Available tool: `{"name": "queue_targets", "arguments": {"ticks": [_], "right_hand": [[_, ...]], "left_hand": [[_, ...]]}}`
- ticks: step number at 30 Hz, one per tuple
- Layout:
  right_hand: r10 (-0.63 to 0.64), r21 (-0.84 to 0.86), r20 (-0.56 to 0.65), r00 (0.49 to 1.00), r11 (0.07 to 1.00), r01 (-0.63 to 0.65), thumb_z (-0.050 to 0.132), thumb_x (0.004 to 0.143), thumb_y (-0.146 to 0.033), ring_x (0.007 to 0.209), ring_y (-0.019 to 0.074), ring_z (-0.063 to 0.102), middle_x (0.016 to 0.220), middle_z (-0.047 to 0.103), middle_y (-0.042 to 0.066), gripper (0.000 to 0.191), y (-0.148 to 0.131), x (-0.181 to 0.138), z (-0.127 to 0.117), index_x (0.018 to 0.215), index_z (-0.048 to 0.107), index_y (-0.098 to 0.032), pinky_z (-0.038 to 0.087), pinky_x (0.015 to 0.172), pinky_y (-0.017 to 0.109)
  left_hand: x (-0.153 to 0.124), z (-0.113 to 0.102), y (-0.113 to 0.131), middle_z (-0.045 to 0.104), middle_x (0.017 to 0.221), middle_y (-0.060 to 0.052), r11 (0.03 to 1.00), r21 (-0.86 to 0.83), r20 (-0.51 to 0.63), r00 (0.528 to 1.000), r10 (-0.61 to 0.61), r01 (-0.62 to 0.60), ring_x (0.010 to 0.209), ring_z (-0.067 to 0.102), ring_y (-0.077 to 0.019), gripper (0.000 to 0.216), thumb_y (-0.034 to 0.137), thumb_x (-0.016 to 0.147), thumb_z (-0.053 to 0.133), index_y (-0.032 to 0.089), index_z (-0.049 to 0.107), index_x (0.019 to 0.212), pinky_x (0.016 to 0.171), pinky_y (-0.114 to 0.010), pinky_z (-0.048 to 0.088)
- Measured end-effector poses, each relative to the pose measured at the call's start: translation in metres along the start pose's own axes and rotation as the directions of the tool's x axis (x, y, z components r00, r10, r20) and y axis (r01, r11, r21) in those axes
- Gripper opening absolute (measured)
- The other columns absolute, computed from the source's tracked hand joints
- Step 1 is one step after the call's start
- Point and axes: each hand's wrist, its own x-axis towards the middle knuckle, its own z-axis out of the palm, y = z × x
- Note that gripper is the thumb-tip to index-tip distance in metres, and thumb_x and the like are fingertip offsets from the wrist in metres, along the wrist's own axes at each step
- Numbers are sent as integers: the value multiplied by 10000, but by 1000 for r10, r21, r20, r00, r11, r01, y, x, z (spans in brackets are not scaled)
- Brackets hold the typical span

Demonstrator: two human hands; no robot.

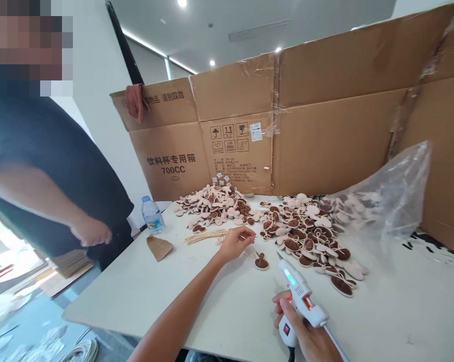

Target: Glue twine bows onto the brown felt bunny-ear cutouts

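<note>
Small brown piece [262,263] lies on the surface [136,296] just below centre of frame, apart from the piles, a thin pale cord beside it. Left hand [235,244] is just up and left of it, thumb and fingers bent toward each other; cannot tell whether that grip is fully together or has anything fine in it. Right hand [302,327], lower right of centre, has its grip clamped around the handle of a white glue gun [299,287], nozzle aimed up and left, near the piece but not touching. Lights glow on the gun, so the tip is probably hot. Main risk: a small swing leftward could bring the nozzle against the left fingers and burn them. Second: a drip from the tip would likely land on the surface or mark the brown face. The larger pile [292,245], right of centre, sits close behind the nozzle; a wide swing could snag its loose cords or smear glue on them. Clear plastic bag [392,196], at right, could soften if the tip reached it. Power cable [291,354], at the bottom edge, could tug the gun off aim if caught.
</note>
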Motion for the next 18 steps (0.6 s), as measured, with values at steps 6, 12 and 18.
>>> {"name": "queue_targets", "arguments": {"ticks": [6, 12, 18], "right_hand": [[10, -61, -11, 1000, 998, -10, 622, 798, -773, 617, 208, 645, 673, 689, 20, 548, -1, -2, -2, 867, 700, -235, 508, 561, 279], [3, -76, -16, 1000, 997, -5, 623, 796, -771, 678, 222, 678, 730, 700, 18, 536, 2, -1, -3, 880, 702, -247, 511, 581, 285], [18, -70, -54, 998, 997, -21, 610, 771, -800, 650, 227, 695, 757, 686, 27, 587, 5, 0, 1, 888, 704, -232, 527, 585, 306]], "left_hand": [[-4, 0, 2, 757, 876, -70, 998, -52, 58, 998, 31, -28, 762, 705, -171, 241, 392, 856, 715, 163, 739, 929, 764, -307, 578], [-4, 2, 5, 765, 948, -87, 989, -146, 40, 999, 25, -19, 834, 726, -185, 377, 491, 833, 754, 160, 741, 1013, 817, -323, 588], [-3, 3, 2, 736, 1009, -104, 989, -136, 5, 998, 55, -54, 910, 711, -201, 344, 482, 823, 763, 157, 762, 936, 859, -339, 594]]}}
